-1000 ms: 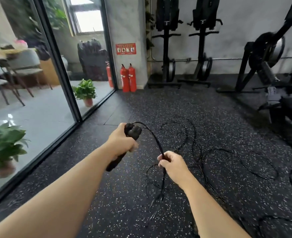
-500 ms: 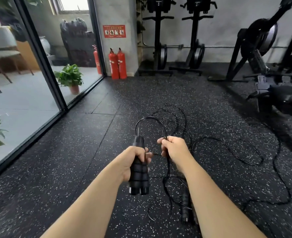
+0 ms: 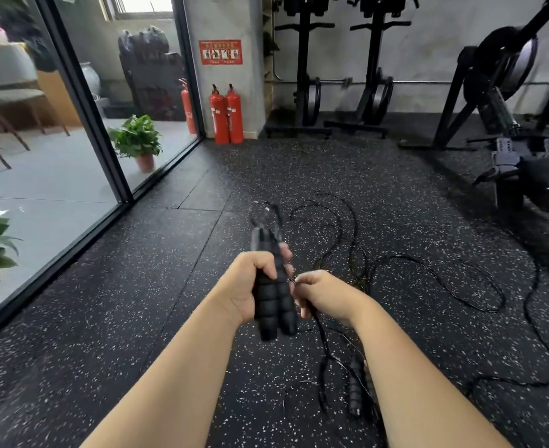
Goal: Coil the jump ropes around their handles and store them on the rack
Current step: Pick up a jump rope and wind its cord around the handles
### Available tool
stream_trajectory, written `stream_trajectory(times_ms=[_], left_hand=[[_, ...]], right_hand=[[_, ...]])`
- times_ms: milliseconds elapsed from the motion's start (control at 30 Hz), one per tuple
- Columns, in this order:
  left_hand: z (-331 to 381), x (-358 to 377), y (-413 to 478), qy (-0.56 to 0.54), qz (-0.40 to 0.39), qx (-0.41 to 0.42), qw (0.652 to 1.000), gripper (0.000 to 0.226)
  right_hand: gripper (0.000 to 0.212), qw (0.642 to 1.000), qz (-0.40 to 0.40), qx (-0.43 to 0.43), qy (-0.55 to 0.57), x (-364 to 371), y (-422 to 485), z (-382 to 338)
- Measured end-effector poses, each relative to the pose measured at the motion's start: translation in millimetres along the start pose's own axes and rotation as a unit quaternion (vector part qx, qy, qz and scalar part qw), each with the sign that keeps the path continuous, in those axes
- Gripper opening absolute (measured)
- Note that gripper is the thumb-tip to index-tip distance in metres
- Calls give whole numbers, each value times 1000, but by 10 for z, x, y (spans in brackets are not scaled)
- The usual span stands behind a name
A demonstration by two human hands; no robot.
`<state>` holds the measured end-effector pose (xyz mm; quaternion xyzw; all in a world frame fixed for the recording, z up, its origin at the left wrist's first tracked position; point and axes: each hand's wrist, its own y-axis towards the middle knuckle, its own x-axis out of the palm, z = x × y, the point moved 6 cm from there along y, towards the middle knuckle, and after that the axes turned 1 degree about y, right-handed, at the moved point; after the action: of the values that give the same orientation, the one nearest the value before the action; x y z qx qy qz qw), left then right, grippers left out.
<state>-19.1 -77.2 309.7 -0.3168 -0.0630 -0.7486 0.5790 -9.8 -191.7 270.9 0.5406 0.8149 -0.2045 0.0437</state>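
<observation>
Jump-rope handles (image 3: 274, 299), two black ribbed grips side by side, stand upright in the left hand (image 3: 250, 286), whose fingers curl round them. Just beside them, the right hand (image 3: 326, 294) pinches the thin black cord (image 3: 323, 344) between thumb and fingers. More cord loops over the speckled floor (image 3: 137, 318) ahead, and another handle (image 3: 355, 389) lies below the right forearm.

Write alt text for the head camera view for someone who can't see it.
A person's left hand grips two black jump rope handles upright together, while the right hand pinches the thin black rope. More rope lies tangled on the speckled gym floor.
</observation>
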Motion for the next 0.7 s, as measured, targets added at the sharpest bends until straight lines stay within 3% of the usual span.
stream_trajectory(times_ms=[133, 300, 467, 567, 700], left_hand=[[447, -389, -23, -147, 81, 134, 977, 39], [426, -666, -76, -182, 138, 148, 962, 29], [215, -513, -111, -150, 138, 55, 977, 31], [-1, -194, -123, -72, 74, -34, 994, 44], [-13, 0, -82, -49, 19, -27, 998, 64]], right_hand=[[29, 996, 19, 65, -57, -43, 0, 157], [26, 983, 85, 61, -148, -115, 93, 214], [25, 983, 150, 1, -110, -169, 125, 23], [28, 987, 120, -45, -98, -60, 152, -116], [36, 992, 83, -77, -61, 47, 110, -273]])
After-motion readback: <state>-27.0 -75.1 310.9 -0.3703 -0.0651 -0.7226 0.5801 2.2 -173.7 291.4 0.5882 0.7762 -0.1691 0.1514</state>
